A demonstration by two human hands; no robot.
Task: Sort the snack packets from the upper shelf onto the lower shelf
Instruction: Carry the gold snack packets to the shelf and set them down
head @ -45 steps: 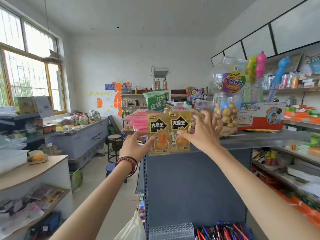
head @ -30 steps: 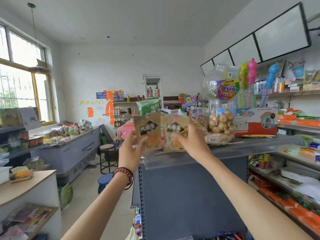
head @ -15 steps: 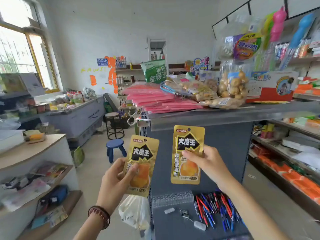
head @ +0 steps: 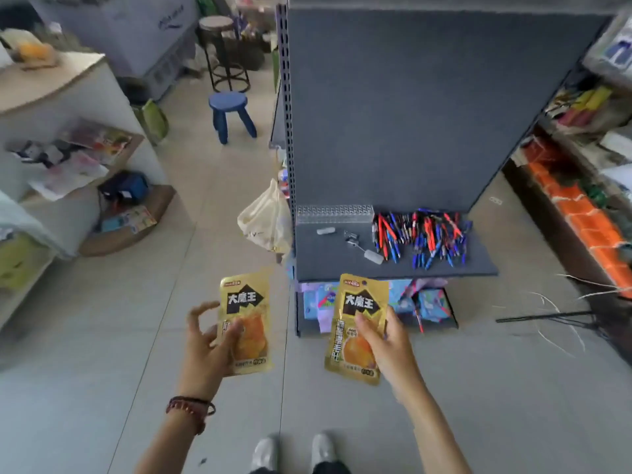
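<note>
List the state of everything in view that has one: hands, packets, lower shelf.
left hand, pinches left packet, thumb on its front.
right hand, grips right packet.
left packet, held in the air, not shelved.
right packet, held in the air, not shelved.
lower shelf, carries a heap of pens; no snack packet on it.
blue stool, upright on the floor.

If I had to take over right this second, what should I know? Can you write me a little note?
Left hand: pinches the left packet.
Right hand: grips the right packet.
Both gold packets are in the air in front of the lower shelf, not touching it. Pens fill the shelf's right part.
Done: two packets in hand.
Left: lay both on the lower shelf, probably its barer left part. The upper shelf is out of view, so more may wait.
</note>
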